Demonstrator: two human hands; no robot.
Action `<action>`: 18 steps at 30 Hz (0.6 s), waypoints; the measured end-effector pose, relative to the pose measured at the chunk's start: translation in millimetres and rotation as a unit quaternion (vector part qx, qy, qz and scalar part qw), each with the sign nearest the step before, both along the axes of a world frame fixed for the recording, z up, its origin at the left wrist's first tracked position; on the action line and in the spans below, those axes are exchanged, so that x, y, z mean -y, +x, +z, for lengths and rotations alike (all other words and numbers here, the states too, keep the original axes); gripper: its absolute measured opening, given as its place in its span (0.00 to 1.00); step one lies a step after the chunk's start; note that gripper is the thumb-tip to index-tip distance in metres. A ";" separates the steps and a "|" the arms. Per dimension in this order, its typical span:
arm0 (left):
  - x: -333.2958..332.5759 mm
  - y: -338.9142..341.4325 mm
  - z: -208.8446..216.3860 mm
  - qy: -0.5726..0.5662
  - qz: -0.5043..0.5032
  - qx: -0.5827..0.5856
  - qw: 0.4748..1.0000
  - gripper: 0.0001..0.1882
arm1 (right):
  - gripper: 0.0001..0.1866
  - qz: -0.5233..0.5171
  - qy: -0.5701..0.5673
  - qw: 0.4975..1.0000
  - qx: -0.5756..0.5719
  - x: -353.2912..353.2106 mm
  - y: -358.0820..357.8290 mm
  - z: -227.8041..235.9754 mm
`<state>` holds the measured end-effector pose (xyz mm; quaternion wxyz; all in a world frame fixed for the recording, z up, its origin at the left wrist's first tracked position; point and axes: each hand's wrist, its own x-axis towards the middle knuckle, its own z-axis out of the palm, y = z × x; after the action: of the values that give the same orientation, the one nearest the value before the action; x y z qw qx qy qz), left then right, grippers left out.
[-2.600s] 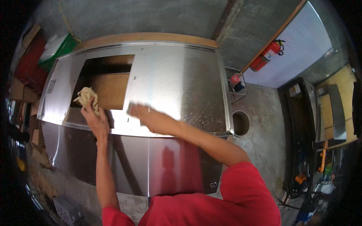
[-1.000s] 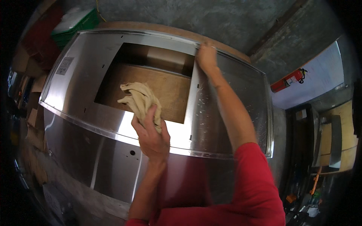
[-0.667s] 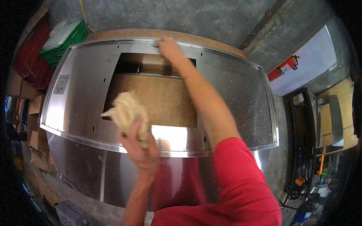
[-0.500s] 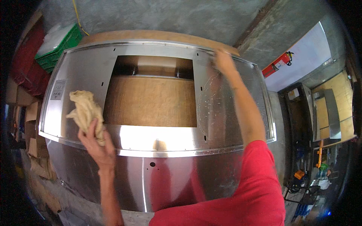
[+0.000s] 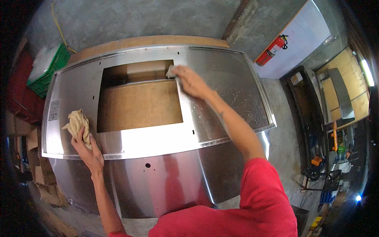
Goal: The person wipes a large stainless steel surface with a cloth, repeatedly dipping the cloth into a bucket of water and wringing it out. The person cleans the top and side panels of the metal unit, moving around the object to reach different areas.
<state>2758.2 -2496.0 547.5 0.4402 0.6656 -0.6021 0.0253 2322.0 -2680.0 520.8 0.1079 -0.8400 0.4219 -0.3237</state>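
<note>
A large shiny stainless steel panel [image 5: 215, 65] with a raised rim lies before me, with a rectangular opening in it. At the panel's left side, my left hand [image 5: 87, 152] is closed on a crumpled beige rag [image 5: 78, 123]. My right hand [image 5: 191, 82] reaches across to the opening's far right corner. Its fingers pinch a small whitish pad [image 5: 170, 72], which looks like a folded cloth or sponge; its exact kind is unclear. Wet drops and streaks [image 5: 237, 93] cover the panel's right part. Through the opening a brown board [image 5: 138, 104] shows.
A green crate [image 5: 46, 81] with white wrapping stands at the far left. Cardboard boxes [image 5: 44, 173] are at the left. On the right wall hangs a red fire extinguisher [image 5: 272, 51]. Beyond the concrete floor are dark metal shelving [image 5: 302, 114] and tools.
My right hand has moved left and slightly nearer, from the far right rim to the opening's corner. The left hand still holds the rag at the left side. My view has shifted to the right.
</note>
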 end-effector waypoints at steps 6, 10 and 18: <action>-1.3 23.2 -5.1 -0.014 -0.022 0.041 0.999 0.19 | 0.20 -0.018 0.108 0.990 -0.092 -188.4 -70.2 48.1; 18.4 37.3 1.7 -0.018 -0.015 0.051 0.998 0.20 | 0.21 -0.238 0.045 0.956 -0.165 -230.5 -219.0 52.5; 12.2 40.1 -2.3 -0.015 0.019 0.078 0.997 0.21 | 0.20 -0.110 0.099 0.971 -0.188 -255.6 38.0 50.1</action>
<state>2798.3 -2508.2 545.2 0.4013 0.6665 -0.6211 0.0946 2360.1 -2424.5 570.9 0.0728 -0.8194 0.5544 -0.1264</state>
